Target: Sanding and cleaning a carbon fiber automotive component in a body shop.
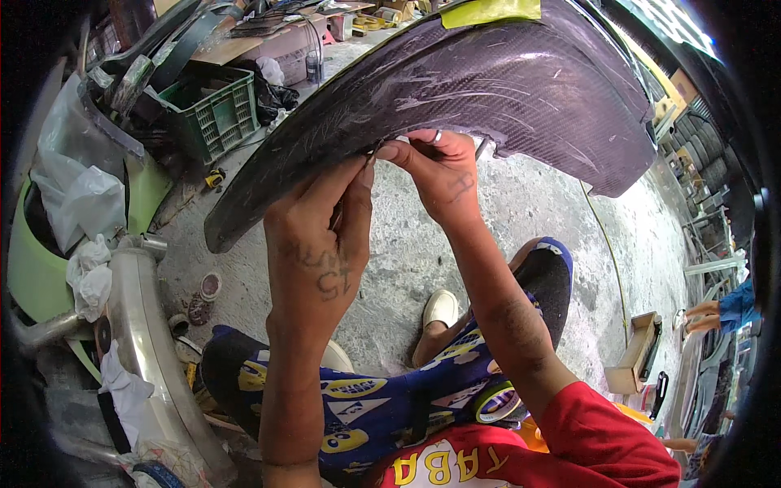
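A large curved carbon-fibre panel (488, 89), dark purplish with pale scuffs, spans the upper middle. A strip of yellow-green tape (492, 11) sticks to its top edge. Both hands meet at the panel's lower edge. My left hand (313, 228) is closed, thumb and fingers pressed together just under that edge. Close beside it, my right hand (439, 175), a ring on one finger, pinches with its thumb tip near the left fingertips. Whatever lies between the fingers is too small or hidden to make out. What supports the panel is not visible.
A roll of tape (496, 403) rests by my lap. Left stand a green crate (215, 114), a light-green part (37, 260) under plastic sheeting and a silvery curved metal part (142, 325). A wooden box (633, 354) sits right, near another person's hands (701, 317).
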Demonstrator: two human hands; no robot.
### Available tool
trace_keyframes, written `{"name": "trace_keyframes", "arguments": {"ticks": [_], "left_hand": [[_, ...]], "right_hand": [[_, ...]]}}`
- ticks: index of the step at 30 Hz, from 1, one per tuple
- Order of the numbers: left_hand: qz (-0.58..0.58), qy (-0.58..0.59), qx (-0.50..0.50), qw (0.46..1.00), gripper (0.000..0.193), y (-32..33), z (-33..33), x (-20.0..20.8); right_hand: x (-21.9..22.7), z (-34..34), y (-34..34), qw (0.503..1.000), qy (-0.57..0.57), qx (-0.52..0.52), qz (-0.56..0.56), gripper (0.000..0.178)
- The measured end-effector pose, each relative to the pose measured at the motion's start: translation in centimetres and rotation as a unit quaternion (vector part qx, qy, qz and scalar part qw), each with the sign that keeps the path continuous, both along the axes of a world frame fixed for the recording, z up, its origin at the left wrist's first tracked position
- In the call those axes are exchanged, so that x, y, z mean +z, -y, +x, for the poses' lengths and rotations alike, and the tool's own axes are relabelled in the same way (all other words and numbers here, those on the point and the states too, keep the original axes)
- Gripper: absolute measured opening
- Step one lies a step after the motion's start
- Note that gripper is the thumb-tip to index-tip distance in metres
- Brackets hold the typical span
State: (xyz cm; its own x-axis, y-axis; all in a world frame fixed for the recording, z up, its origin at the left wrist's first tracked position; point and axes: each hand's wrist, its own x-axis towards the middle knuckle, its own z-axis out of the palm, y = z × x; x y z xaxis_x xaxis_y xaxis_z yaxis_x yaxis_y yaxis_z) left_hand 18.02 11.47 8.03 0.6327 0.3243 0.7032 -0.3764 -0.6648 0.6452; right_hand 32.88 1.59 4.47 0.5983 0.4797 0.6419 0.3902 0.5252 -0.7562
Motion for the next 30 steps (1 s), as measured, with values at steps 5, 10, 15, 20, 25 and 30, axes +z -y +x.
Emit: {"name": "trace_keyframes", "arguments": {"ticks": [5,10,15,20,25,30], "left_hand": [[0.009,-0.001,0.002,1.000,0.016,0.2,-0.1,0.5],[-0.027,-0.024,0.012,0.999,0.016,0.6,-0.2,0.7],[-0.012,-0.031,0.030,0.999,0.015,1.2,0.0,1.0],[0.003,-0.066,0.060,0.996,0.015,1.8,-0.4,2.0],[0.008,-0.061,0.061,0.996,0.016,1.8,-0.2,2.0],[0.036,0.019,0.070,0.997,0.014,1.5,0.4,0.8]], "right_hand": [[0.0,0.0,0.0,1.000,-0.001,0.000,0.001,0.012],[0.0,0.0,-0.2,1.000,0.007,-0.012,-0.003,0.009],[0.2,0.0,0.4,0.998,0.026,-0.042,-0.046,0.009],[0.1,-0.2,0.2,0.998,0.014,-0.044,-0.047,0.009],[0.2,-0.2,0.3,0.997,-0.007,-0.039,-0.067,0.010],[0.4,-0.2,0.5,0.997,-0.013,-0.031,-0.064,0.014]]}}
